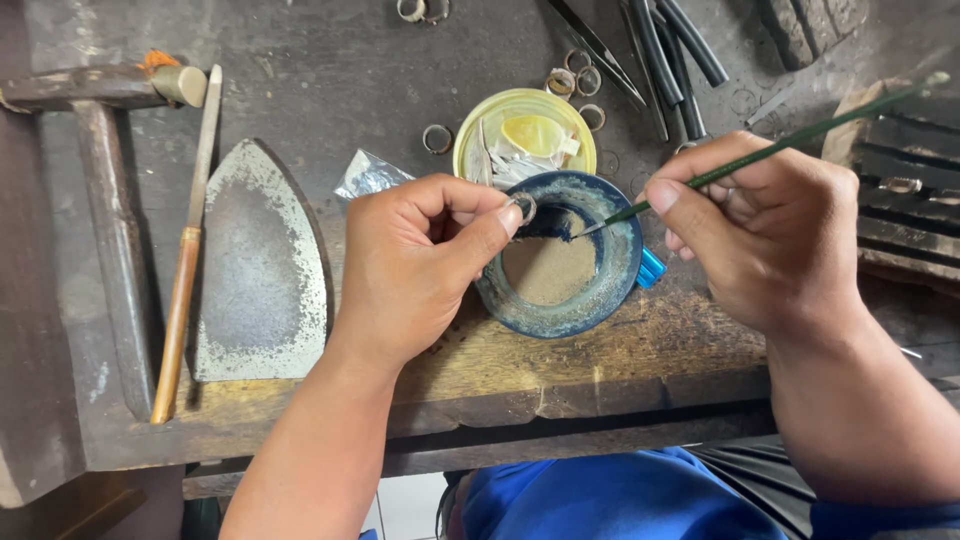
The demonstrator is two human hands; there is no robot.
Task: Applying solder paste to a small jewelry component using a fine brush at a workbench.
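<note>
My left hand (pixel 415 260) pinches a small metal ring (pixel 522 207) between thumb and forefinger, over the rim of a round blue-stained dish (pixel 610 290). My right hand (pixel 765 230) grips a thin green brush (pixel 800 133); its tip reaches into the dish toward the ring, near a dark blue smear on the inner wall. Inside the dish the bottom looks pale brown.
A yellow lid (pixel 490 120) with scraps sits behind the dish. Loose rings (pixel 437 138) lie around it. A hammer (pixel 110 200), a thin stick (pixel 185 270) and a pointed metal plate (pixel 260 260) are at the left. Dark tools (pixel 670 50) lie at the back of the worn bench.
</note>
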